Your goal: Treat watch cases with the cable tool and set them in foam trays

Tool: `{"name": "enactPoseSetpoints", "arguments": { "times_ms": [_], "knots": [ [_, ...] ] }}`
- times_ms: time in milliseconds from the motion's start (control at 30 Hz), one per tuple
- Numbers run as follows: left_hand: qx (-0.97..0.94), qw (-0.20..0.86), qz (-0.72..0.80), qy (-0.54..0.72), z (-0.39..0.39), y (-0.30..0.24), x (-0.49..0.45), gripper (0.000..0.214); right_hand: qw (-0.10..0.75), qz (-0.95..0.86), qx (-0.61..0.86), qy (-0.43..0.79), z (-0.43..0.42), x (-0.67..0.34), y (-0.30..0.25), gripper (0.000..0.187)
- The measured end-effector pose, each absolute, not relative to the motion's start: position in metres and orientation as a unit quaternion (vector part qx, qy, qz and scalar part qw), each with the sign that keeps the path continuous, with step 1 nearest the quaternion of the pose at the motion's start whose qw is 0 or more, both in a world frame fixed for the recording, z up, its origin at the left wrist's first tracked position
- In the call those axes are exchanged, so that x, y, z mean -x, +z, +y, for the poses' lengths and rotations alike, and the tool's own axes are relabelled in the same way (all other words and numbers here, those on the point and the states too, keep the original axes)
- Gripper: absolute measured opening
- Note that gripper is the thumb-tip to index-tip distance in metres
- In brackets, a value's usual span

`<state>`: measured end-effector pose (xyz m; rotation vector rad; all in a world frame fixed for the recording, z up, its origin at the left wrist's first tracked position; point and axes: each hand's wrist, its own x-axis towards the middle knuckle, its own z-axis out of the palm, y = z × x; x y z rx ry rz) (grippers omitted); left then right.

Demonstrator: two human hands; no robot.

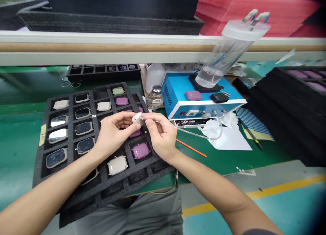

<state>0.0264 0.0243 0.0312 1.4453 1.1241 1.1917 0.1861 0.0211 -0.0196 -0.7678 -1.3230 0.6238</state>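
My left hand grips a small beige watch case between thumb and fingers, held tilted above the foam tray. Pinched in my right hand is the end of a clear thin tube, its tip touching or very close to the case. The tube loops back to the front of a blue machine. Below my hands lies a black foam tray whose compartments hold several watch cases: beige, purple and one green, some with dark screens.
A small glass bottle stands left of the machine. On the machine rest a purple case, a black case and a clear cylinder. An orange stick and white paper lie nearby. Black foam trays are stacked right.
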Motion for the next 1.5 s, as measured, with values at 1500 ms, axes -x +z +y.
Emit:
{"name": "enactPoseSetpoints", "arguments": {
  "times_ms": [1500],
  "knots": [
    [-0.587, 0.460, 0.475, 0.467, 0.0231, 0.0336, -0.0271, 0.039, 0.675, -0.586, 0.350, 0.280, 0.0198, -0.1853, -0.0168, 0.013]
  ]
}}
